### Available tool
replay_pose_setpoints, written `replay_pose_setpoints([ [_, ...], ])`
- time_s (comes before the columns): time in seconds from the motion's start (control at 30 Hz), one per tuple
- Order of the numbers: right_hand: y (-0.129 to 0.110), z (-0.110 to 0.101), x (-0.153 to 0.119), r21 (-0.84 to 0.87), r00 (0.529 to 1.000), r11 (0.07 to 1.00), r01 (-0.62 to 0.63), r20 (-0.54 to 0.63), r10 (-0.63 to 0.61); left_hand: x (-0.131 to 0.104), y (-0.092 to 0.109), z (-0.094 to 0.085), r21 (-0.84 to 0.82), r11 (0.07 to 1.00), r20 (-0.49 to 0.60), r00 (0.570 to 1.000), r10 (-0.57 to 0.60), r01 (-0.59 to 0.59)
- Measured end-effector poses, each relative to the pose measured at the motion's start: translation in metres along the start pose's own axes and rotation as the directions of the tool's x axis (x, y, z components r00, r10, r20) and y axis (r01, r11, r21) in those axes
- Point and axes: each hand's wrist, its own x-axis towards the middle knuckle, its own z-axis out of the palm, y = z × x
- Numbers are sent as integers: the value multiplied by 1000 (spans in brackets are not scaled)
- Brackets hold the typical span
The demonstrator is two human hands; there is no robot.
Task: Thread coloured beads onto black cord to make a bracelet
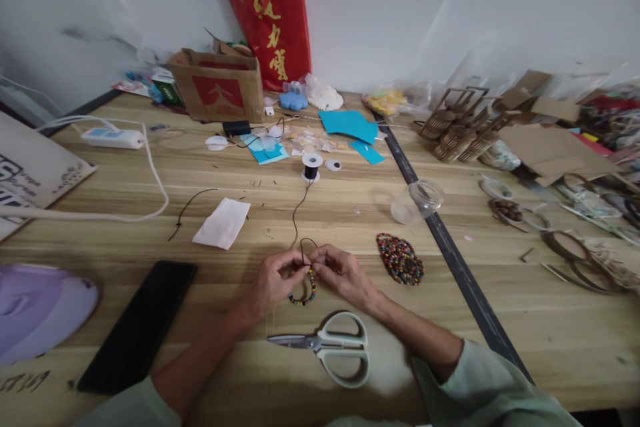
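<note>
At the front middle of the table, my left hand (pixel 278 278) and my right hand (pixel 342 272) meet, both in a pinch at the ends of a beaded bracelet (pixel 306 301). Its multicoloured beads hang in a small loop below my fingertips. Black cord (pixel 295 217) runs from the pinched spot back to a white spool (pixel 312 167) wound with black. Exactly which strand each hand grips is too small to make out. Scissors with pale handles (pixel 345 348) lie just in front of my hands, blades to the left. Right of my right hand rests a heap of strung beads (pixel 400 259).
A black phone (pixel 139 325) and a purple appliance (pixel 43 313) lie at the left. White paper (pixel 223 223), a clear jar (pixel 417 201), blue sheets (pixel 349 125) and a cardboard box (pixel 217 88) stand farther back. Bamboo pieces (pixel 580 260) clutter the right.
</note>
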Motion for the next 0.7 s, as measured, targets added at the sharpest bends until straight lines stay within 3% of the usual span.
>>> replay_pose_setpoints([
  [0.23, 5, 0, 1, 50, 999, 998, -36, 27, 35, -1, 0, 0, 39, 999, -3, 1000, 13, -13],
  [0.47, -1, -4, -1, -51, 997, 999, -12, 81, 16, -2, -1, 0, 82, 996, -14, 999, 36, -35],
  [0.7, -8, -6, -3, -122, 998, 992, 13, 69, -4, -1, -1, -2, -14, 1000, -52, 999, 2, -2],
])
